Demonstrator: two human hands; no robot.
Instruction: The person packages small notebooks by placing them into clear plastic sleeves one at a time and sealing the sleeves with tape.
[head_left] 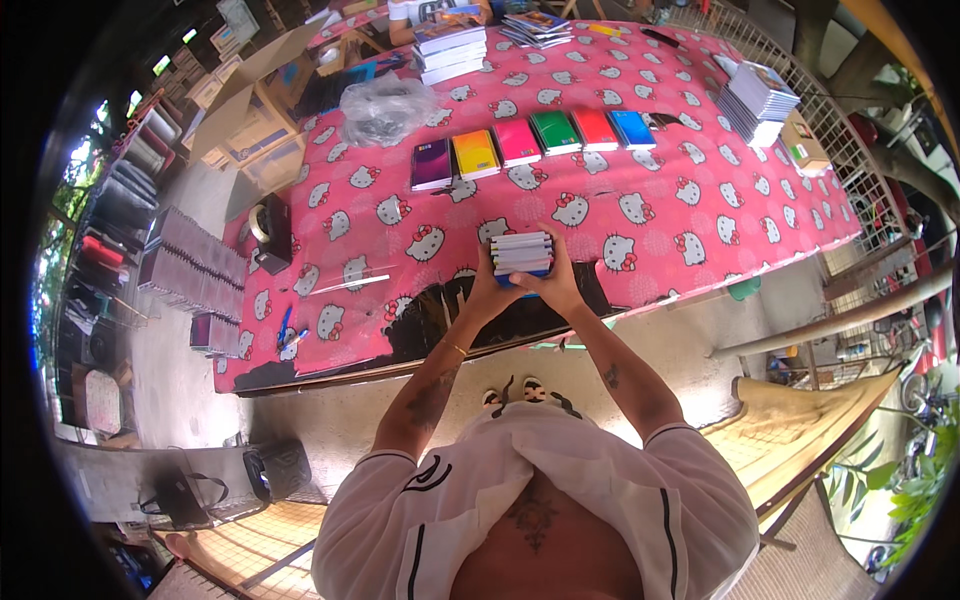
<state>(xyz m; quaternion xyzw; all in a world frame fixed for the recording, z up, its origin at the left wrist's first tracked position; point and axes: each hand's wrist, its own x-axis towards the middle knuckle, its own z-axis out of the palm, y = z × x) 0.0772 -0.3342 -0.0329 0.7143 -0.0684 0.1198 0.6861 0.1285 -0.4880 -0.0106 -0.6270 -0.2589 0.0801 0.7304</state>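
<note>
Between my two hands, near the front edge of the table, is a small stack of notebooks [522, 252] with its white page edges facing up and a blue cover toward me. My left hand [493, 287] grips the stack's left side, and my right hand [556, 283] closes round its right side, the thumbs meeting at the near face. Beyond them runs a row of small notebook piles with purple [432, 164], yellow [475, 154], pink [517, 143], green [555, 132], red [594, 130] and blue [632, 130] covers.
Crumpled clear plastic [385, 108] and a tall book stack [450, 50] lie farther back. A tape dispenser [270, 232] stands at the left edge, blue scissors [287, 330] nearer. More books [757, 103] stand at right. Cardboard boxes [255, 130] and bundled notebooks [190, 260] are beyond the left edge.
</note>
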